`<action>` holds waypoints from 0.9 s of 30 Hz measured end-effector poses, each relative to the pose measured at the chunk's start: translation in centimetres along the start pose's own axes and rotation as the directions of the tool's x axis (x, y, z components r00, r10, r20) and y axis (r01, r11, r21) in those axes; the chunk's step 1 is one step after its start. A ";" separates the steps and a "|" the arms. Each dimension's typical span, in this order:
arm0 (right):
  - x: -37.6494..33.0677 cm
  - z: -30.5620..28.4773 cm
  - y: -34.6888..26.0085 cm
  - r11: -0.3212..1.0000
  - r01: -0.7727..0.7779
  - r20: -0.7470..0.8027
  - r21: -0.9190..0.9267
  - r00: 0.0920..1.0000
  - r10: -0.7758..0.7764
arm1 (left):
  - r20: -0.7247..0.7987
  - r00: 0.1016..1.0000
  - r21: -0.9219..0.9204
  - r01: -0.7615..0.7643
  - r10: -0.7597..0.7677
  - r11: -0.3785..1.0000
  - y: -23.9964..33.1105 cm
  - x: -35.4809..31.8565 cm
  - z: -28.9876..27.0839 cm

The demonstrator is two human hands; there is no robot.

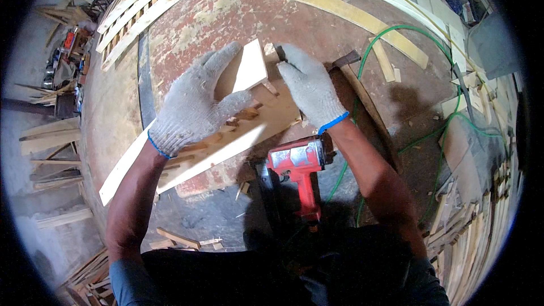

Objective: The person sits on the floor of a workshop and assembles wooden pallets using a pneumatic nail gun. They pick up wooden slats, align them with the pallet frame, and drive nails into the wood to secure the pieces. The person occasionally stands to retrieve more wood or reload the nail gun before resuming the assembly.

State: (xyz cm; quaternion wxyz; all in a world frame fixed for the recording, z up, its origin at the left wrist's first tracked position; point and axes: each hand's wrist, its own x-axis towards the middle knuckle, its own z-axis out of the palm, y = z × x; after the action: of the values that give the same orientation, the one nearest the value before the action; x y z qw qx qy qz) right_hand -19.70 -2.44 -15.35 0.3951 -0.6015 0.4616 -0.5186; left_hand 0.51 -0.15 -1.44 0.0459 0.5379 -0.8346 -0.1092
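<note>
Both my hands wear grey knit gloves with blue cuffs. My left hand [198, 99] spans a short pale wooden board [252, 68], fingers along its far side and thumb on its near side. At the board's right end, my right hand [311, 85] has its fingertips closed against a small wooden block [271, 53]; its grip is partly hidden. Beneath them lies a slatted wooden frame [209, 161] with long pale planks and short crosspieces between. A red and silver nail gun [297, 164] rests on the floor close to my body, below the right wrist.
A hammer [347, 59] lies right of my right hand. A green hose [362, 59] loops across the floor on the right. Long planks [345, 14] lie at the far side, a slatted pallet [139, 17] at the far left. Stacked wood strips [470, 243] line the right.
</note>
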 end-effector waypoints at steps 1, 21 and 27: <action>0.1 -0.3 -0.2 0.999 -0.027 0.004 0.028 1.000 0.027 | 0.000 1.000 0.018 0.002 -0.002 1.000 -0.1 0.0 0.3; -7.3 -0.9 -5.0 0.973 -0.208 0.110 -0.095 0.970 0.218 | -0.252 0.963 -0.201 0.047 -0.097 0.979 1.3 -7.1 -9.6; -14.2 4.8 -10.6 0.660 -0.425 0.595 0.620 0.802 -0.042 | -0.114 0.961 -0.668 0.113 -0.252 0.735 6.1 -6.4 -11.0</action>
State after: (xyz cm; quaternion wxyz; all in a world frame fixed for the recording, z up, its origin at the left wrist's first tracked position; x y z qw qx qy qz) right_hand -13.95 14.00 -9.61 0.7730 -0.4629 0.1424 -0.4098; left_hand -0.12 6.64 10.97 0.3025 0.5751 -0.6774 -0.3448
